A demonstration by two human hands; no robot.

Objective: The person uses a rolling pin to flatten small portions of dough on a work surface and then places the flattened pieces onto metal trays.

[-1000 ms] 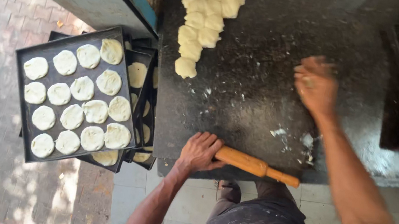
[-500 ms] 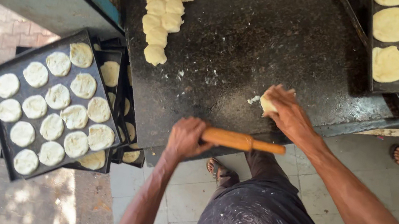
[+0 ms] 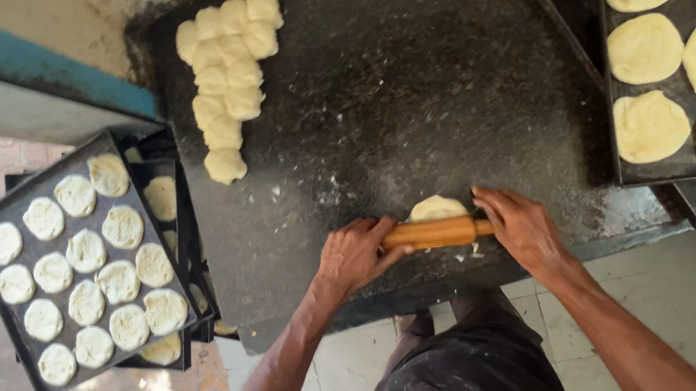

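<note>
Just below the middle of the frame a wooden rolling pin [image 3: 437,232] lies across a small lump of dough [image 3: 438,207] on the dark, flour-dusted worktop [image 3: 399,77]. The left hand [image 3: 354,255] is curled around the pin's left end, palm pressing down; the right hand [image 3: 523,230] rests flatter on the right end, fingers spread — more pushing than gripping. The pin looks stiff and fairly light, best held at its two ends as here, so the middle stays free to roll. The dough looks soft, pale and slightly tacky, likely to stretch or tear if pinched, so it wants lifting from beneath with flat fingers. A cluster of dough balls [image 3: 224,81] sits at the upper left, a tray of small rounds [image 3: 79,263] at the lower left, and a tray of flattened rounds [image 3: 693,89] at the upper right.
</note>
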